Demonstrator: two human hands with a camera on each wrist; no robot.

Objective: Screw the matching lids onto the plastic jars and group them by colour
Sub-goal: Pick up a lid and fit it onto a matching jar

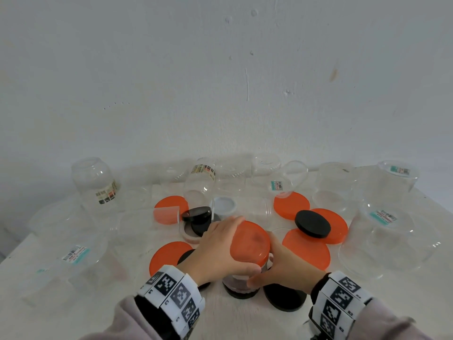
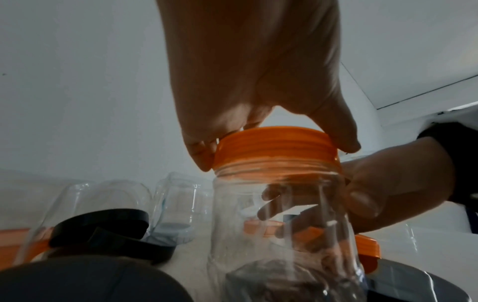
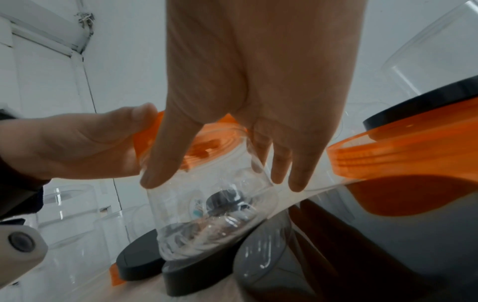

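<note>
Jar: a clear plastic jar (image 2: pixel 282 214) stands upright at the near centre of the white worktop (image 1: pixel 103 312), its base apparently resting partly on a black lid (image 3: pixel 196 282), which would leave it unsteady.
Orange lid: an orange lid (image 1: pixel 250 241) sits on the jar's threaded neck; in the left wrist view the threads still show below its rim, so by my reading it is not yet screwed home.
Left hand: the left hand (image 1: pixel 218 251) arches over the jar from the left, fingertips (image 2: pixel 200 155) and thumb curled round the lid's edge, the grasp suited to turning it.
Right hand: the right hand (image 1: pixel 286 266) wraps the jar's wall just below the lid, thumb on the near side, fingers (image 3: pixel 282 163) on the far side, likely bracing the body so that only the lid turns.
Loose lids: more orange lids (image 1: pixel 306 249) lie flat just right of the jar, one with a black lid (image 1: pixel 312 223) on top; others, orange, black and white, lie left of the jar and behind it.
Other jars: uncapped clear jars (image 1: pixel 382 239) ring the jar, upright, inverted or tipped, well apart from it near the wall.
Progress: judging from this, sorting by colour has hardly begun; no capped group is visible.
</note>
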